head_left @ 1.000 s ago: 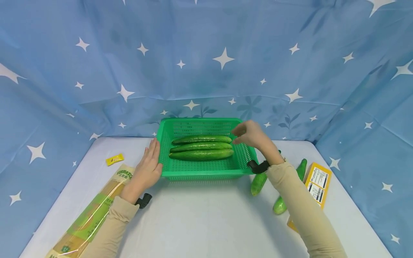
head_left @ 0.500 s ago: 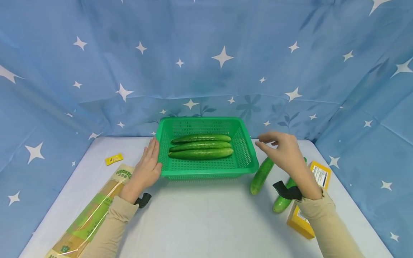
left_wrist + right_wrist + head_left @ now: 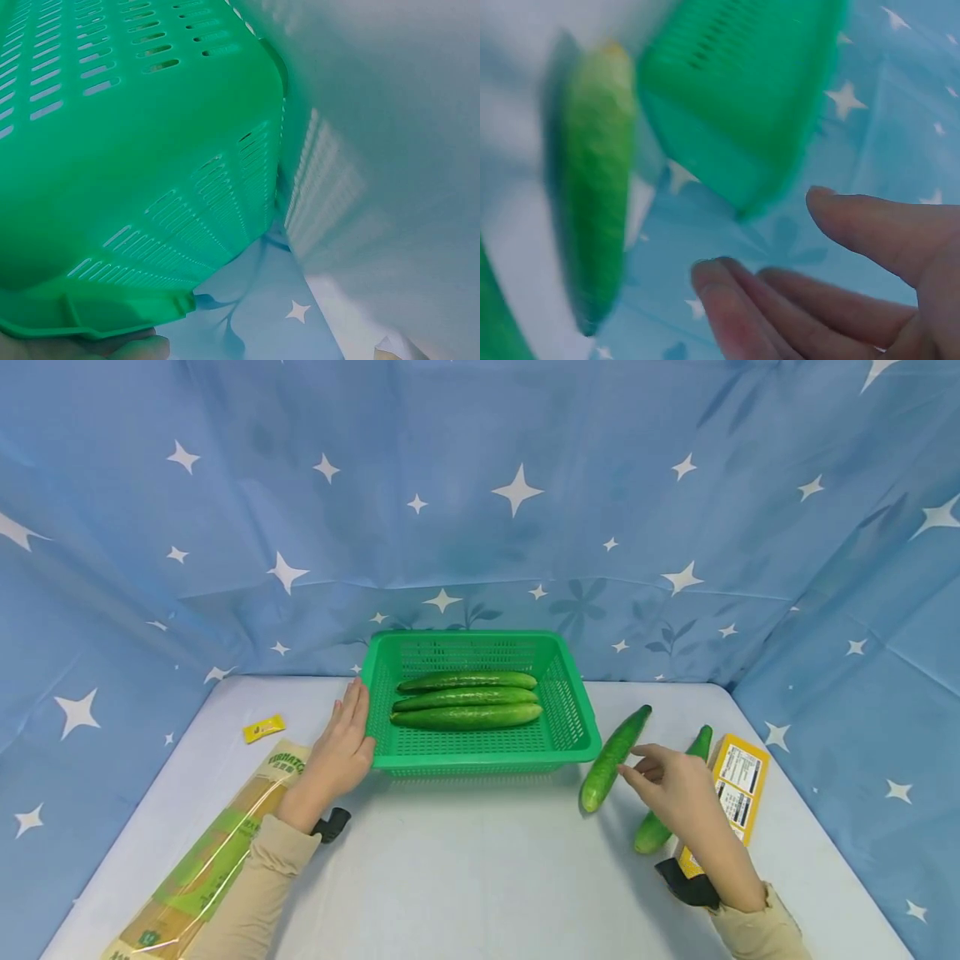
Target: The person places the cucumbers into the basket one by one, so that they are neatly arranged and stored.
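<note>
A green plastic basket [image 3: 480, 762] stands at the back of the table, with three cucumbers [image 3: 467, 717] lying side by side in it. My left hand [image 3: 341, 752] rests against the basket's left side, fingers straight along the rim. Beside the basket on the right lies a loose cucumber [image 3: 617, 758]. Just right of it hovers my right hand [image 3: 671, 789], thumb and fingers parted with nothing between them; the right wrist view shows this gap too, with the cucumber [image 3: 600, 180] apart from the fingers. A second loose cucumber [image 3: 652, 833] is partly hidden behind my right hand.
On the right lies a yellow box [image 3: 741, 777] with white labels, partly covered by my right arm. A long clear-and-green noodle packet [image 3: 217, 860] lies at the left under my left forearm. A small yellow sachet [image 3: 264, 728] sits farther back. A blue star-patterned curtain [image 3: 480, 527] encloses the table.
My right hand has moved from over the basket's right end out to the right and down toward the loose cucumber. My left hand has stayed at the basket's left side.
</note>
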### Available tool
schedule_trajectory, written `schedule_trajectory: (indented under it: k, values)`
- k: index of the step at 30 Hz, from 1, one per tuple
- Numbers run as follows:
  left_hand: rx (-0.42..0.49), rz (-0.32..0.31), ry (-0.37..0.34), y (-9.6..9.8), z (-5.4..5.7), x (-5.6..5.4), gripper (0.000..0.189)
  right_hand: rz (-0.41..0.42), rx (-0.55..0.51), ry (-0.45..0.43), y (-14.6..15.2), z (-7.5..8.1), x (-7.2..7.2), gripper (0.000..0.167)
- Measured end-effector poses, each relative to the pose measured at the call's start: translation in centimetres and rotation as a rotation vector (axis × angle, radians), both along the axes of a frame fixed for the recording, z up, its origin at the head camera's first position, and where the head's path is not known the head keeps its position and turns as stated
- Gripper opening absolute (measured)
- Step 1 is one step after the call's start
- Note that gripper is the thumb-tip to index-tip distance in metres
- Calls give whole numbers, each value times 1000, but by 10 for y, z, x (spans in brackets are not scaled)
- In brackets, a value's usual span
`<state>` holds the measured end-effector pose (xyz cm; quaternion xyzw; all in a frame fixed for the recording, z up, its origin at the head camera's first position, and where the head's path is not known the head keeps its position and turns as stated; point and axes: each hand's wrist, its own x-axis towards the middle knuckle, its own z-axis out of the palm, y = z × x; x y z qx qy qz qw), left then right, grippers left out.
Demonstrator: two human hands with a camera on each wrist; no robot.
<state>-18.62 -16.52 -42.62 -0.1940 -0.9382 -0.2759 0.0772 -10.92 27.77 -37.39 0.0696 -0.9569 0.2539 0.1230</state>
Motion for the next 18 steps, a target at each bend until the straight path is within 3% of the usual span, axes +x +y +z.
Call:
schedule_trajectory:
  k: [5,9,14,18]
  values:
    - [3,1,5,0,0,0,67,-51,84,-99,-10,-30,-2,56]
    - [2,2,-4,0,0,0,67,-94,97,-198,-17,-48,-6,63]
    - [-5,2,-11,1,0,0,67,-147,65,-252,-25,-63,-12,61]
    - [-6,2,-9,0,0,0,67,-169,62,-270,-29,-70,-17,78]
